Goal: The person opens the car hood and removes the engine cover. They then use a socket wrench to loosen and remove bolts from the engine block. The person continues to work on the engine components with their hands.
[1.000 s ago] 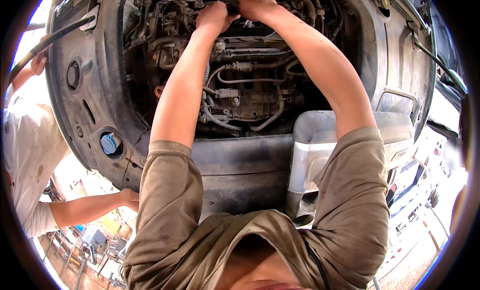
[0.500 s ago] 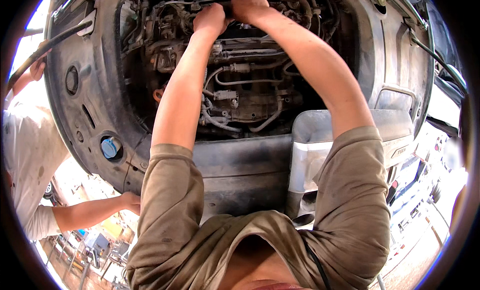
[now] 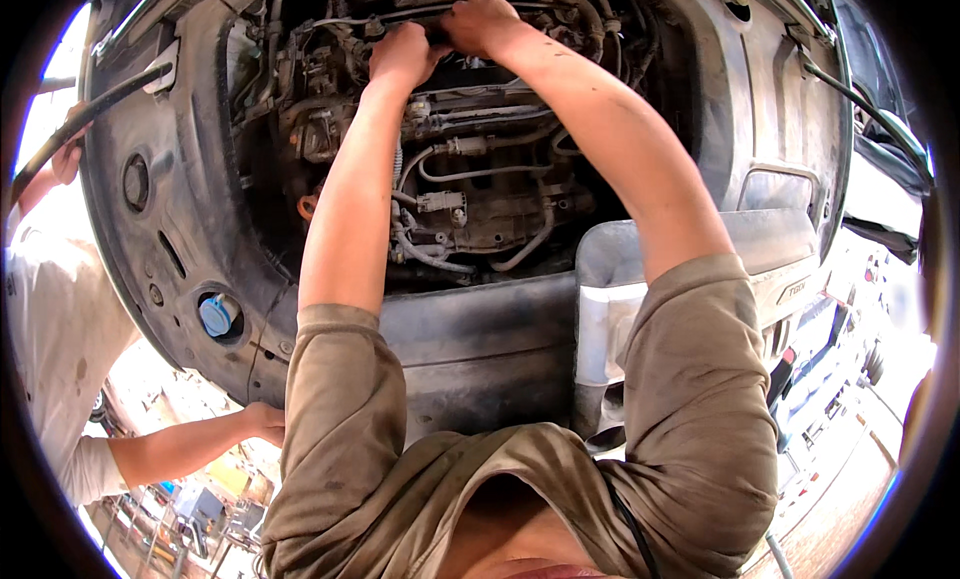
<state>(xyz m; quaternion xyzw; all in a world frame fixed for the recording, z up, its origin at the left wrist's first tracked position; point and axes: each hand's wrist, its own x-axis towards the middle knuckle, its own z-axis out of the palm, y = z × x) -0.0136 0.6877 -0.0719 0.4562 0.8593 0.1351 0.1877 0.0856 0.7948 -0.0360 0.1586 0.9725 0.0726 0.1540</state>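
Both my arms reach deep into a dirty engine bay [image 3: 480,199] full of hoses and metal pipes. My left hand [image 3: 405,54] and my right hand [image 3: 480,24] sit close together at the far top of the engine, fingers curled around a dark hose or pipe [image 3: 440,29] that runs across there. What exactly the fingers grip is hidden by the hands themselves. My brown short sleeves fill the lower part of the view.
A blue filler cap [image 3: 216,316] sits in the grey plastic panel [image 3: 180,239] on the left. A person in a white shirt [image 3: 50,329] stands at the left, one hand [image 3: 265,419] on the panel's edge. A grey box-shaped housing [image 3: 610,299] lies right of the engine.
Both hands have shifted slightly upward and stay together on the same spot at the top of the engine. The person on the left has barely moved.
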